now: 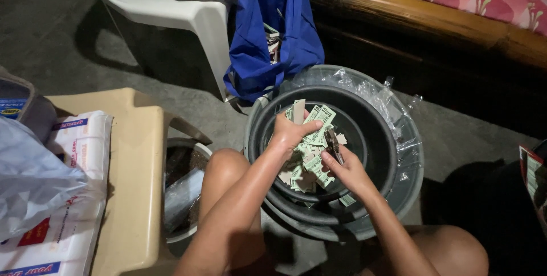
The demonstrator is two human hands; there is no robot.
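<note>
Head view: your right hand grips small scissors, blades pointing up and away; keep them steady. Your left hand pinches a fanned bunch of green paper strips over the black basin, long axes running up-right; hold them taut.

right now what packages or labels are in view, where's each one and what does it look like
Small green-and-white printed paper labels: a bunch held in the left hand over the dark round plastic basin.
White flat printed sack with red and blue markings: on the beige plastic stool, far left.
Red-edged printed packet: right edge, partly cut off.
</note>
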